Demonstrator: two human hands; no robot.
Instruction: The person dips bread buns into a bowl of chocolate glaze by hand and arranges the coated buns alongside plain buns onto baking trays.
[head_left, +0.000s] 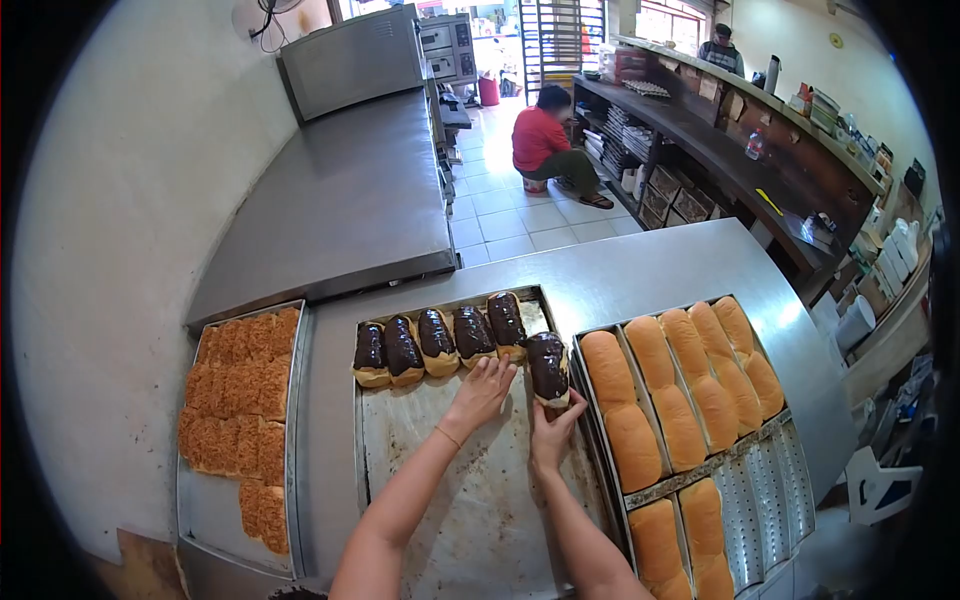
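Observation:
My right hand (554, 428) grips the lower end of a chocolate-topped bun (548, 366), which is held over the right side of a worn metal tray (440, 500). Along the tray's far end stands a row of several more buns with glossy dark chocolate tops, among them a chocolate bun (437, 334) in the middle. My left hand (484, 392) rests with its fingers stretched out against the near ends of the row's right-hand buns. No object shows in its grasp, though the fingertips partly overlap the buns.
At right, a bun pan (660, 487) carries plain golden loaves (690, 385). At left, another tray (210, 500) holds buns with orange-brown shredded topping (240, 370). A steel counter (350, 190) lies beyond. A person in red (540, 140) sits low; another person (721, 52) stands behind the shelf.

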